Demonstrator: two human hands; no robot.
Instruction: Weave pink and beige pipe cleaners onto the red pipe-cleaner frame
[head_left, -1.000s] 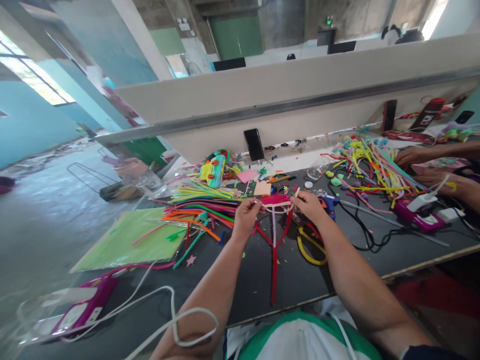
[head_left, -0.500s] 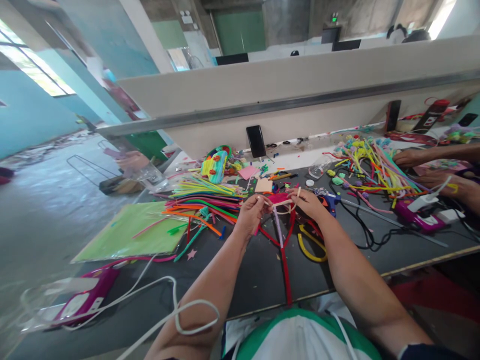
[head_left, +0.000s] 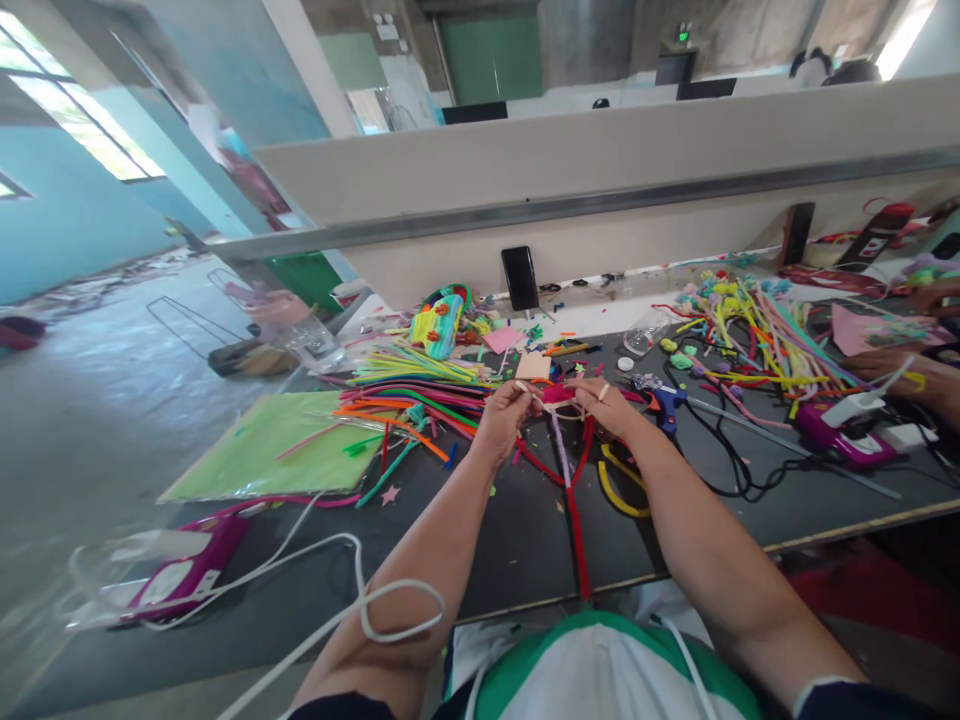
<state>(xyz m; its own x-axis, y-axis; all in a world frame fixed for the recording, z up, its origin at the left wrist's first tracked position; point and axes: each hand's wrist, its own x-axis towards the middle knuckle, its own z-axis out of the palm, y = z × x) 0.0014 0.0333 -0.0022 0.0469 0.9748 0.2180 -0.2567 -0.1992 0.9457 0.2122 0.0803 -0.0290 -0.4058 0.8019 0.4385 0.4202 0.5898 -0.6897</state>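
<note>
A pale cream pipe cleaner [head_left: 559, 406] runs between my two hands, across the top of a shape made of pipe cleaners. My left hand [head_left: 508, 416] pinches its left part. At the other side my right hand [head_left: 609, 406] has thumb and fingers closed on the same strip, and a short pale end shows above the fingers. Below them hangs a lavender pipe cleaner [head_left: 559, 450], joined to a long red stem [head_left: 577, 540]. Red side pieces curve up from that joint towards both hands. The fingertips partly hide the crossing at the top.
Left lie bundled pipe cleaners [head_left: 420, 398] and a green sheet pack [head_left: 270, 450]. A blue glue gun [head_left: 666, 406], yellow curved piece [head_left: 621, 490] and purple power strip [head_left: 844, 435] lie right. A phone [head_left: 520, 278] leans at the back. A co-worker's hand [head_left: 896, 370] is far right.
The whole view has shifted slightly. The pale end above my right hand shows shorter, and the strip sits closer to the top. A pink sheet now shows by the co-worker's hands.
</note>
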